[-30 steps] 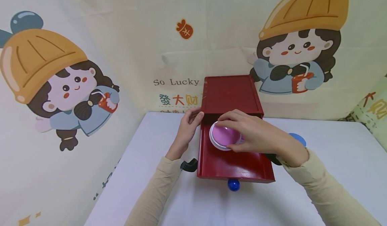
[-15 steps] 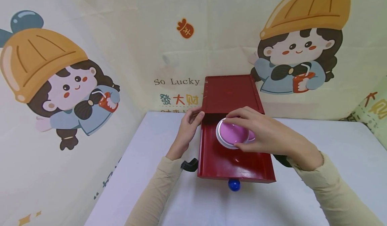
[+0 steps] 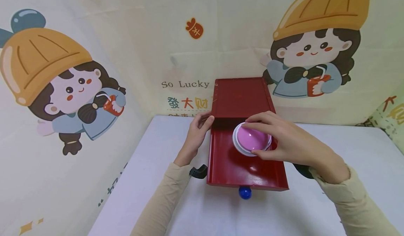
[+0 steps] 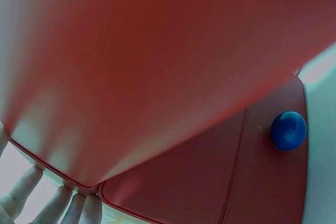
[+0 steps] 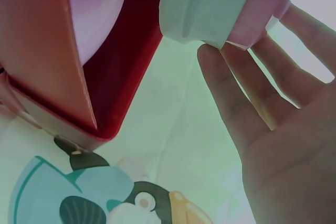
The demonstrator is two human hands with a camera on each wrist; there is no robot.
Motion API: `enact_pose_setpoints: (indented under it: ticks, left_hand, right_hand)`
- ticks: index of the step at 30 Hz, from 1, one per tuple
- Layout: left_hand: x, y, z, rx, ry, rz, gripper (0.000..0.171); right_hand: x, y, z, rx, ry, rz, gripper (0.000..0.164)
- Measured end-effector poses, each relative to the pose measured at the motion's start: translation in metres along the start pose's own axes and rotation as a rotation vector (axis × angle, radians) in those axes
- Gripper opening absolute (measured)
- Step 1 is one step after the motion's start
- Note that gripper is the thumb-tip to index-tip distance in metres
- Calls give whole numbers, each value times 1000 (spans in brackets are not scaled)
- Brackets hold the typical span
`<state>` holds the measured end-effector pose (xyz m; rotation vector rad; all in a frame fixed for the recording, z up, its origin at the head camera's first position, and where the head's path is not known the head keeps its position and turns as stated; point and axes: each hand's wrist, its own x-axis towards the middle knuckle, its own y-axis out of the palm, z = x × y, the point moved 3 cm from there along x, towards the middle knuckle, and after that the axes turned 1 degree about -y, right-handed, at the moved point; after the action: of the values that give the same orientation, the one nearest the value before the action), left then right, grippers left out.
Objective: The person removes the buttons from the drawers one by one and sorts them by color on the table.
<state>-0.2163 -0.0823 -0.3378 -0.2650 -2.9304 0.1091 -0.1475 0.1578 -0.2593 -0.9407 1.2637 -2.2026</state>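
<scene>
A red box point(image 3: 241, 97) has its red drawer point(image 3: 246, 174) pulled out toward me, with a blue ball knob point(image 3: 245, 192) on the drawer front. My right hand point(image 3: 281, 139) holds a round pink-and-white container point(image 3: 252, 137) over the drawer, between its thumb and fingers. In the right wrist view, the white band of the container point(image 5: 210, 6) lies against the fingertips. My left hand point(image 3: 197, 136) touches the left side of the red box near its front corner. In the left wrist view, fingertips point(image 4: 59, 203) rest along the box's edge.
The box stands on a white tabletop point(image 3: 341, 152) against a cloth backdrop point(image 3: 240, 25) printed with cartoon figures. A black curved piece point(image 3: 199, 172) shows beside the left wrist. In the right wrist view, a round pink-and-white object point(image 5: 100, 14) shows inside the red walls.
My right hand has moved to the right over the drawer, carrying the pink-and-white container. A blue disc behind the right wrist is now hidden. The left hand stays at the box.
</scene>
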Motion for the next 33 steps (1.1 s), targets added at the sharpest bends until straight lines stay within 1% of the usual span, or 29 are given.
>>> enact_pose_setpoints:
  ticks: [13,21,28,33]
  left_hand:
    - [0,0,0,11,3,7,42]
    - [0,0,0,3,3,8,42]
    - [0,0,1,-14,2,10,42]
    - [0,0,0,-10,7,15,42]
  right_hand:
    - [-17,-10,-4,-5,-9,-77,78]
    - [-27,-14,-7,6,14,-100,77]
    - [-35,-20,-8,-25,-40,-140,73]
    - [-40,-24,-10,-21,-13,-166,70]
